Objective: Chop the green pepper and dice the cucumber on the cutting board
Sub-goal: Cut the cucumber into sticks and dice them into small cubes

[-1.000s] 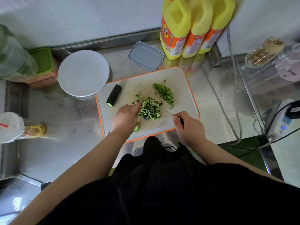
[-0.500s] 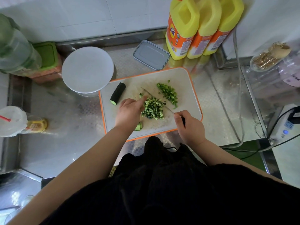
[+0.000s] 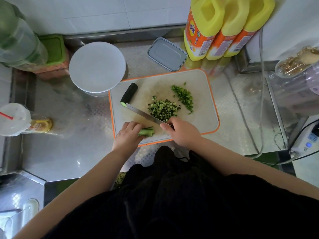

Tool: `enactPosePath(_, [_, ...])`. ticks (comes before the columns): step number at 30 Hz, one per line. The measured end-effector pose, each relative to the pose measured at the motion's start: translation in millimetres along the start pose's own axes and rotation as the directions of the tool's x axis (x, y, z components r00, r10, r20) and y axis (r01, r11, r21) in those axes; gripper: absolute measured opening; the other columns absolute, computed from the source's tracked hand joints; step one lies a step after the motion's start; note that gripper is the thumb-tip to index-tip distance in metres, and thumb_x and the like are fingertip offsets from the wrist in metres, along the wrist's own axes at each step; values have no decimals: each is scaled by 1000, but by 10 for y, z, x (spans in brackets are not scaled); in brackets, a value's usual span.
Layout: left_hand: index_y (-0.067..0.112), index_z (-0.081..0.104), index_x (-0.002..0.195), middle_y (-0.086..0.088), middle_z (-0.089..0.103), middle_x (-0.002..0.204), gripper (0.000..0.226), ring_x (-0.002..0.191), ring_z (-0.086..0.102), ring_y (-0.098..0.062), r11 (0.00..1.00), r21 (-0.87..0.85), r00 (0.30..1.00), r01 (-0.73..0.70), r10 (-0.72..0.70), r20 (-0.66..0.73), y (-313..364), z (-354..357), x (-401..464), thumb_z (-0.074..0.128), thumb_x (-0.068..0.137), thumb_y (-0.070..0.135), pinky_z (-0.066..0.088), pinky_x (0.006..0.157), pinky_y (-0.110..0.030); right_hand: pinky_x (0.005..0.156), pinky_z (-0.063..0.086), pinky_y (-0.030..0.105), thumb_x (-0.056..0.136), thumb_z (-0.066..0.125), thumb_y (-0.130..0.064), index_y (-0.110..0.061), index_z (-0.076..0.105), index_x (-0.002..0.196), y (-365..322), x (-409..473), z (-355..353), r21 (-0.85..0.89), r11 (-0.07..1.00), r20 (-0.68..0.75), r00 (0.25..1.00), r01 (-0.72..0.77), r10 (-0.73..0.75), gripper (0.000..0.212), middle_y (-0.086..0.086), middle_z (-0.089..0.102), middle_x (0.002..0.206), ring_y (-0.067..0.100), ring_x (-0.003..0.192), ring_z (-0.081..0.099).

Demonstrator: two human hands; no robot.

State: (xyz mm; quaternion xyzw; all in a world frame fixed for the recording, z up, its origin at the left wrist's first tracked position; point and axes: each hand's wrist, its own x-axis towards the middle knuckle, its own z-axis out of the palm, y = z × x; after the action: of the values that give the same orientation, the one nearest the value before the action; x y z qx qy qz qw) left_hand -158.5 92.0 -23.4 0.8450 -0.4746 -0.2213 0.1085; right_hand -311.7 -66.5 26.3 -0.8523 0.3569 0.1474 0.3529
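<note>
While the left hand (image 3: 128, 137) curls its fingers over a bundle of cucumber strips (image 3: 147, 131) at the near edge of the board (image 3: 205, 94), the right hand (image 3: 181, 131) grips the knife (image 3: 144, 114) by its handle, blade slanting away to the left. The blade tip lies just beside a cucumber stub (image 3: 129, 94) at the board's far left. Diced cucumber (image 3: 162, 108) is piled mid-board, touching the blade, with chopped pepper (image 3: 183, 97) in a band to its right. Beyond the board, on the steel tabletop (image 3: 69, 135), stand three yellow jugs (image 3: 222, 25); their orange labels carry print too small to read. A white lid (image 3: 97, 66) sits left of the board.
</note>
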Motion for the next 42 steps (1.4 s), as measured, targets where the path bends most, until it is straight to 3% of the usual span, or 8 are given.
enactPosePath(5, [24, 62, 122, 4, 56, 119, 36, 115, 44, -20, 998, 59, 1000, 23, -24, 15, 58, -5, 11, 65, 89, 37, 45, 87, -36, 59, 36, 32, 95, 33, -59, -20, 45, 97, -7, 145, 67, -77, 997, 34, 999, 2, 1, 41, -5, 50, 72, 20, 72, 53])
enactPosePath(14, [19, 57, 108, 3, 52, 112, 28, 113, 44, -20, 986, -82, 989, 143, -139, 55, 123, 15, 115, 68, 86, 32, 43, 94, -38, 63, 38, 33, 96, 31, -59, -14, 50, 114, 31, 179, 140, -49, 999, 43, 999, -11, 13, 51, -9, 47, 71, 19, 74, 53])
enactPosePath(26, [25, 68, 113, 6, 63, 114, 22, 107, 55, -17, 988, -139, 980, 64, -35, 198, 115, -104, 313, 57, 94, 18, 47, 89, -34, 68, 47, 38, 95, 32, -59, -16, 51, 92, 51, 103, 136, 63, 996, 46, 997, -64, 61, 46, 1, 60, 77, 19, 72, 57])
enactPosePath(30, [23, 72, 109, 1, 63, 113, 20, 110, 52, -24, 997, -61, 994, -39, 45, 101, 53, -90, 364, 63, 91, 21, 46, 87, -37, 60, 39, 32, 96, 34, -56, -22, 48, 83, 28, 109, 164, 135, 987, 91, 993, -84, 72, 40, -2, 55, 73, 16, 68, 53])
enactPosePath(33, [18, 72, 103, -2, 65, 106, 19, 105, 55, -29, 989, 101, 987, -109, 119, -105, 64, -36, 208, 70, 84, 21, 46, 86, -40, 59, 35, 30, 97, 36, -54, -24, 45, 80, 18, 114, 178, 172, 980, 117, 990, -97, 77, 36, -4, 52, 71, 14, 66, 50])
enactPosePath(35, [14, 70, 96, -3, 65, 103, 19, 98, 57, -30, 985, 115, 964, -127, 150, -218, 75, 49, 65, 75, 78, 17, 53, 74, -42, 61, 37, 33, 97, 36, -54, -20, 49, 89, 18, 119, 171, 151, 983, 126, 988, -105, 86, 38, -1, 55, 75, 19, 71, 54])
enactPosePath(38, [11, 64, 92, -7, 62, 104, 24, 94, 54, -30, 970, 130, 954, -205, 227, -194, 41, 229, -50, 80, 74, 12, 56, 57, -43, 62, 40, 37, 98, 34, -52, -15, 49, 97, -25, 115, 139, 48, 996, 134, 989, -72, 65, 40, 3, 58, 80, 24, 75, 57])
enactPosePath(42, [11, 62, 91, -7, 60, 98, 13, 92, 49, -26, 959, 125, 925, -254, 279, -257, -11, 310, -23, 69, 82, 14, 54, 51, -41, 62, 43, 40, 100, 31, -48, -12, 49, 96, -98, 79, 100, -99, 995, 138, 990, -1, 15, 40, 5, 59, 76, 25, 68, 56])
